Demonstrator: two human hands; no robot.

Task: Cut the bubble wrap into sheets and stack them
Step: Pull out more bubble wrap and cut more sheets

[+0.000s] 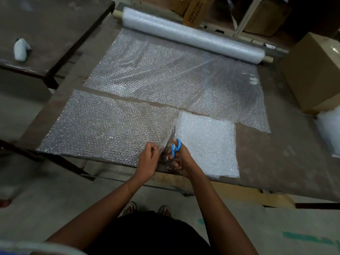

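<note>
Both arms are bare from the wrists up to where they leave the picture at about 7 and 5 o'clock, with no sleeves, watch or bracelets showing, and neither the left hand [147,159] nor the right hand [181,159] wears a glove or a ring that can be made out. A dark, black-looking garment [147,234] covers the body at 6 o'clock. Just above it two feet [147,208] peek out in open, strappy sandals of a reddish-brown tone, too blurred to tell more.
</note>
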